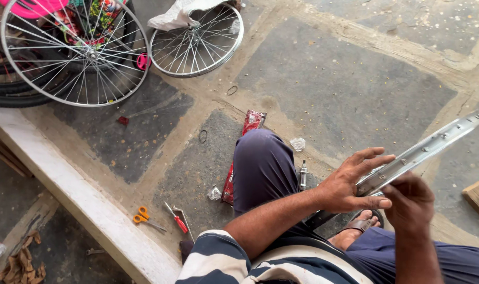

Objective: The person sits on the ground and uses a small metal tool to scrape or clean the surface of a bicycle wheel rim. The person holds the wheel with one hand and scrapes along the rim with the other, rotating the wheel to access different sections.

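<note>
Bare metal wheel rim (418, 152) held over lap: left hand (350, 184) clasps its lower edge, fingers partly spread; right hand (410, 197) closed around it just beside. Left of bent knee (263, 163), long red packet (239, 158) on stone floor (345, 79); small clear wrappers (298, 143) nearby.

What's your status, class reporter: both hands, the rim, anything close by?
Left hand and right hand both gripping bare metal bicycle rim. Rim angled up to the right. Hub axle on floor beside knee; nothing blocking.
</note>
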